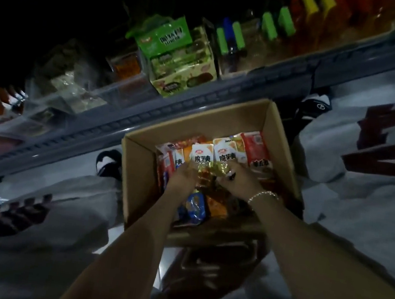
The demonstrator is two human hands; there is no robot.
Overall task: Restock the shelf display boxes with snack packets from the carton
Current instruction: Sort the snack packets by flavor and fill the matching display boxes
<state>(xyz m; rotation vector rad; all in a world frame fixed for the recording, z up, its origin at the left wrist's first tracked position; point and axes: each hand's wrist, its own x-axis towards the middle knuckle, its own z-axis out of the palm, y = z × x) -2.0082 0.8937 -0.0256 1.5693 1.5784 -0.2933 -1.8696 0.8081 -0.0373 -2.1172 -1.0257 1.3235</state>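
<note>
Both hands are down in the carton (137,166) now, which sits on the floor just before the shelf's front edge (199,98). The left hand (183,176) and right hand (239,178) clench one crinkly gold-wrapped bundle of snack packets (210,170) between them, mid-carton. Beyond it, white and red packets (227,151) stand toward the far wall. Up on the shelf, a green display box (167,37) stands near the front edge
</note>
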